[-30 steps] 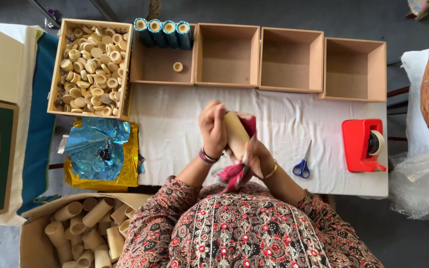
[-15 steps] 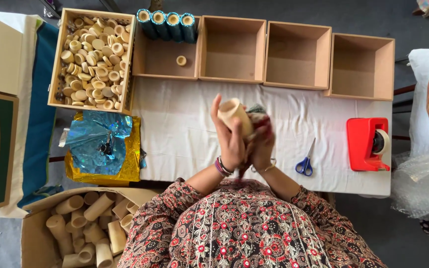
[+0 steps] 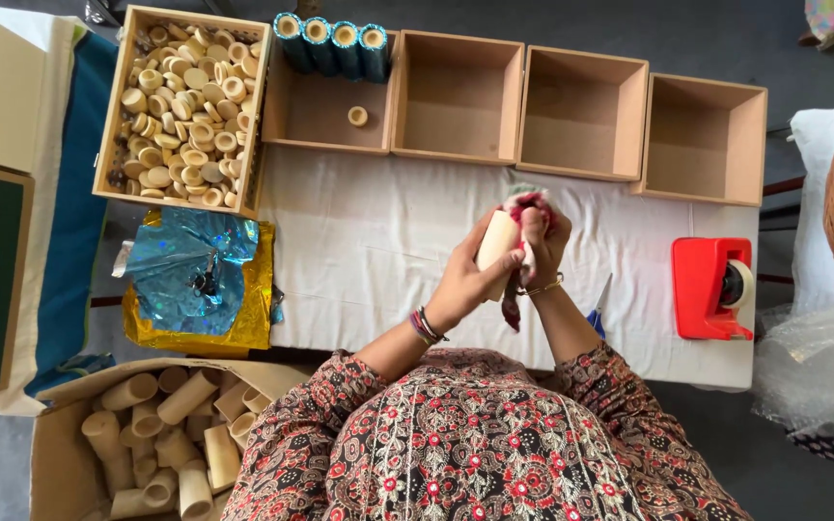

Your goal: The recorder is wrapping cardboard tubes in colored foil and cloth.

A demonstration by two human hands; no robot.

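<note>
Cardboard, pale and plain, is showing between her fingers: a short cardboard tube (image 3: pixel 497 243) is standing nearly upright in the left hand (image 3: pixel 470 280), whose fingers are curling round its lower half while the thumb is pressing along its side. The right hand (image 3: pixel 541 246) is closing over the tube's top end, fingers bunching a red patterned cloth (image 3: pixel 530 201) against the rim; a strip of that cloth is hanging down below the hands. Both hands are meeting just above the near middle of the white-covered table (image 3: pixel 369 241), wrists bent inward, forearms rising from floral sleeves, a thread band on the left wrist and a thin bangle on the right.

Just right of the right forearm, blue-handled scissors (image 3: pixel 598 314) are lying on the cloth, partly hidden. Further right a red tape dispenser (image 3: pixel 711 287) is sitting near the table edge. Along the far edge a row of open wooden boxes is standing: the leftmost box (image 3: pixel 183 106) is holding a heap of small cardboard rings, the next box (image 3: pixel 325 106) is holding one ring, with four blue-wrapped tubes (image 3: pixel 332 41) lying across its back wall. At the left, blue and gold foil sheets (image 3: pixel 195 285) are lying crumpled, and a carton of plain tubes (image 3: pixel 161 434) is sitting by her left elbow.
</note>
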